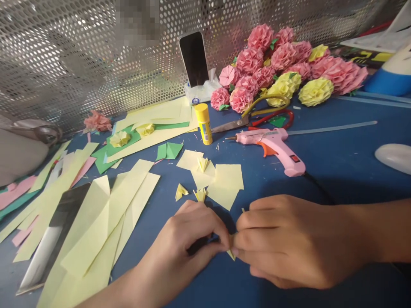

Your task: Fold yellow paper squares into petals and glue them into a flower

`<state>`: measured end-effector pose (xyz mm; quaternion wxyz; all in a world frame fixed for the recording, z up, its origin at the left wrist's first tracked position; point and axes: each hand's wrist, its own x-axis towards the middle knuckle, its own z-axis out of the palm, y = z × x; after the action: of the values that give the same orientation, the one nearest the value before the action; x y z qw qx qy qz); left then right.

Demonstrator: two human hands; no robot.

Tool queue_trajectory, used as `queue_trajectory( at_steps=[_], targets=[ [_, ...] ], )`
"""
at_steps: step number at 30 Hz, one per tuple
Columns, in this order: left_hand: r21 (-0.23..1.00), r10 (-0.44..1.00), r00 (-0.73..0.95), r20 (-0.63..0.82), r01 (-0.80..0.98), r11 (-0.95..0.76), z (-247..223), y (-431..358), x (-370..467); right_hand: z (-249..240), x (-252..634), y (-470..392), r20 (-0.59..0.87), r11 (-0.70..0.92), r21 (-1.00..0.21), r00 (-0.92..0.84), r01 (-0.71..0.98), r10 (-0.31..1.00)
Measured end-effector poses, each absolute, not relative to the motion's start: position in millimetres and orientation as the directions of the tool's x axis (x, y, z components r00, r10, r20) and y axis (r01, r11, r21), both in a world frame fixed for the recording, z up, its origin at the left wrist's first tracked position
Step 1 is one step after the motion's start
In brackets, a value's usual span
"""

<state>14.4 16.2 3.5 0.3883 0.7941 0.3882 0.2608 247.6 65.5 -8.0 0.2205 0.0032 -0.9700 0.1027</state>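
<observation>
A small yellow paper [231, 255] is held low over the blue bench [340, 175], right where the two hands meet. It is pinched by the left hand [189, 239], with thumb and finger tips closed on it and a little gap left in the curl behind them. From the other side it is gripped by the right hand [295, 244], with the fingers bent in; its thumb tip and the paper's full shape cannot be told well. Tips are likely used because the piece is so tiny, and two sides are held so it can't slip. Just past the left hand, a little folded piece [201, 195] is set down near flat yellow squares [229, 177], perhaps so they can be reached easily. Long yellow strips [128, 201] are spread to the left of the left hand. Farther off, a glue stick [205, 128] is stood up with its cap on, maybe so it can't roll. Beyond the right hand, a pink glue gun [287, 154] is laid on its side, with its tip pointed left, and paper flowers [250, 62] are heaped behind it, out of the way.
</observation>
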Motion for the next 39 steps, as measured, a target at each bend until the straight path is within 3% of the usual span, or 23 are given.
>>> queue_trajectory(
  at_steps=[10,17,30,34,37,39],
  targets=[
    [0.773,0.840,0.540,0.050,0.511,-0.374,3,13,17,-6,249,69,0.483,0.988,-0.126,-0.875,-0.084,-0.012],
    [0.754,0.868,0.495,-0.020,0.578,-0.312,8,13,21,-8,249,68,0.429,0.987,-0.116,-0.902,-0.107,-0.047],
    [0.651,0.837,0.542,0.074,0.609,-0.452,6,12,18,-5,250,69,0.328,0.941,-0.339,-0.939,-0.015,0.104],
    [0.502,0.778,0.574,0.256,0.609,-0.614,4,3,7,-7,250,69,0.319,0.921,-0.389,-0.939,-0.004,0.131],
    [0.218,0.592,0.672,0.444,0.560,-0.799,-1,-8,-1,-8,249,69,0.342,0.913,-0.407,-0.930,-0.016,0.136],
    [0.053,0.494,0.732,0.470,0.535,-0.843,-4,-15,-3,-9,247,69,0.368,0.909,-0.416,-0.919,-0.025,0.143]
  ],
)
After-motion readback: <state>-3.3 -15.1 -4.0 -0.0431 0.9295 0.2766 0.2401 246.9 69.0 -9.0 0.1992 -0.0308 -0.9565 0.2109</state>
